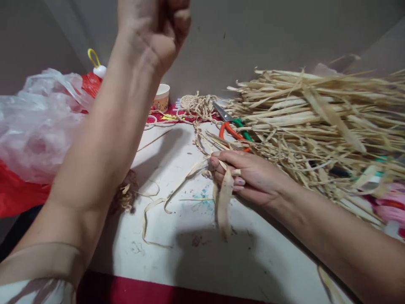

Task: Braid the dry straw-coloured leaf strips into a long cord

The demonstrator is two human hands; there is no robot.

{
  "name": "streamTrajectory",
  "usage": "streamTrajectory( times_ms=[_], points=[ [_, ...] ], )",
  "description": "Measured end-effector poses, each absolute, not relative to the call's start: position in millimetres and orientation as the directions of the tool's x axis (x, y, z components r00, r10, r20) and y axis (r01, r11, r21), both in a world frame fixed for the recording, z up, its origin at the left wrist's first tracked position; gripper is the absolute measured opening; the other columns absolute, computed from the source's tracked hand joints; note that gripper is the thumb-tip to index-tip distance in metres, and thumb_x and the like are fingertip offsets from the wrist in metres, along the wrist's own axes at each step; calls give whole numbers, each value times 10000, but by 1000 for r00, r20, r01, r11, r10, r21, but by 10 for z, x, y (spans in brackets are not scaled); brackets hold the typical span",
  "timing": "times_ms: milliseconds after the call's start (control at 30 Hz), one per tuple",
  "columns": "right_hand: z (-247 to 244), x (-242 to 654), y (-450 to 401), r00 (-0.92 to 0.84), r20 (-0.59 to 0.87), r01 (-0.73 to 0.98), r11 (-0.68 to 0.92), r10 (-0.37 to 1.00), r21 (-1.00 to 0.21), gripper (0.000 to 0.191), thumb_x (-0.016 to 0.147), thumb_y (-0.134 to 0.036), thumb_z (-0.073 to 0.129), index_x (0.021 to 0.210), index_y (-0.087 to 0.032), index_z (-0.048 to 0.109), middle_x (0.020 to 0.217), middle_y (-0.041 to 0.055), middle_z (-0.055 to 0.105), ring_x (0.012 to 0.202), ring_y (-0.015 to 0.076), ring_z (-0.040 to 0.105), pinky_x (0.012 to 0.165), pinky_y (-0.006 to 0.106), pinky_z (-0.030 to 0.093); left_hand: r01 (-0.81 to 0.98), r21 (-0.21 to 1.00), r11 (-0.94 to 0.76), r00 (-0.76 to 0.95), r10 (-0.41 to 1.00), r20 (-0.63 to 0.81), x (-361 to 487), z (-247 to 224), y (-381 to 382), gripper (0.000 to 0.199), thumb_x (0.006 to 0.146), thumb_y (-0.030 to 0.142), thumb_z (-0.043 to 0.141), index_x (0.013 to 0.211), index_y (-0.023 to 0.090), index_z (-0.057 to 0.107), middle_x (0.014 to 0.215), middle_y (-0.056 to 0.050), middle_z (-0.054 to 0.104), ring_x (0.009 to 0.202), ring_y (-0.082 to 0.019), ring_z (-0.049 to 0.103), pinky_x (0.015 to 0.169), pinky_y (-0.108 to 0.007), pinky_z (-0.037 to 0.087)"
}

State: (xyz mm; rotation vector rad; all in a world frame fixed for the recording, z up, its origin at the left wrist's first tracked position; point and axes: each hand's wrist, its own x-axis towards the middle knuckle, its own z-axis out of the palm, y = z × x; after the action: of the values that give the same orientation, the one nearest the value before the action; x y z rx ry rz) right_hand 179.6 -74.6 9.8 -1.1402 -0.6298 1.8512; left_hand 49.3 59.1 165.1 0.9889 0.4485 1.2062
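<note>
My right hand (pixel 249 173) pinches pale dried husk strips (pixel 225 198) over the white board. One wide piece hangs down from its fingers, and thinner strands trail left onto the board. A thin braided cord (pixel 198 137) runs from near these fingertips toward the back. My left hand (pixel 158 25) is raised high at the top edge, partly cut off. Its fingers curl closed, and whatever they hold, if anything, is hidden. Behind my right hand lie scissors (pixel 232 130) with orange and green handles, their blades pointing to the back left.
A large heap of dried husk strips (pixel 316 109) fills the right side. At left are crumpled clear plastic (pixel 41 118) and a red bag (pixel 19 190). A paper cup (pixel 162 99) and a coiled braid (pixel 190 102) stand at the back. The white board (pixel 152 261) lies on red cloth.
</note>
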Motion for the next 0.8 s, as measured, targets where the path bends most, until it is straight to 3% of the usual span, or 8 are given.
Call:
streamTrajectory(
  times_ms=[100, 200, 267, 367, 433, 533, 700, 800],
  points=[
    [90, 1800, -744, -237, -443, -392, -502, 865, -771, 196, 730, -197, 591, 557, -134, 524, 434, -63, 313, 321, 7, 198, 297, 146, 139, -335, 942, 33, 208, 977, 39, 401, 1521, 965, 486, 896, 186, 116, 524, 122, 422, 364, 120, 189, 437, 27, 134, 503, -130, 146],
    [85, 1808, -737, -248, -434, -388, -499, 866, -775, 200, 717, -204, 608, 553, -141, 512, 431, -64, 318, 330, 10, 187, 297, 145, 134, -197, 980, 34, 161, 987, -2, 328, 1285, 1161, 325, 940, 181, 240, 645, 196, 377, 396, 125, 204, 530, -47, 138, 488, -156, 188],
    [77, 1820, -730, -251, -434, -394, -501, 865, -771, 199, 724, -216, 612, 565, -145, 515, 431, -67, 320, 329, 11, 181, 300, 145, 132, 19, 996, -85, 131, 988, 82, 311, 1149, 1171, 257, 928, 212, 298, 695, 193, 404, 442, 107, 229, 577, -59, 166, 508, -209, 190],
    [64, 1837, -721, -251, -430, -392, -497, 867, -774, 193, 742, -225, 609, 587, -140, 531, 426, -70, 328, 321, 8, 178, 306, 144, 139, 262, 920, -291, 132, 955, 264, 303, 1052, 1064, 217, 904, 301, 361, 742, 200, 463, 499, 73, 273, 674, -75, 209, 534, -259, 177],
    [61, 1843, -716, -257, -422, -387, -492, 870, -780, 188, 745, -223, 609, 595, -135, 537, 426, -70, 337, 319, 5, 184, 309, 141, 147, 271, 908, -319, 157, 945, 285, 291, 1034, 951, 243, 899, 323, 352, 713, 209, 459, 499, 58, 298, 678, -84, 222, 540, -270, 174],
    [73, 1844, -711, -276, -411, -392, -492, 869, -777, 200, 750, -237, 613, 599, -136, 529, 427, -75, 334, 314, 6, 199, 308, 136, 144, 174, 966, -192, 321, 938, 129, 264, 949, 743, 188, 858, 235, 396, 686, 183, 452, 522, 65, 431, 565, -40, 276, 530, -243, 186],
    [75, 1853, -705, -303, -399, -396, -495, 866, -774, 223, 754, -271, 629, 607, -134, 533, 412, -84, 332, 306, 6, 201, 307, 132, 138, 434, 886, 166, 570, 710, -412, 248, 558, 321, 127, 730, 200, 558, 691, 95, 616, 667, -53, 659, 415, -48, 396, 424, -232, 236],
    [57, 1863, -697, -311, -387, -372, -486, 868, -791, 223, 768, -284, 627, 630, -122, 561, 409, -85, 337, 312, 3, 201, 316, 129, 144, 390, 888, 243, 627, 637, -449, 255, 390, 120, 155, 747, 215, 550, 693, 107, 649, 615, -16, 628, 463, -68, 478, 433, -212, 310]
  ],
)
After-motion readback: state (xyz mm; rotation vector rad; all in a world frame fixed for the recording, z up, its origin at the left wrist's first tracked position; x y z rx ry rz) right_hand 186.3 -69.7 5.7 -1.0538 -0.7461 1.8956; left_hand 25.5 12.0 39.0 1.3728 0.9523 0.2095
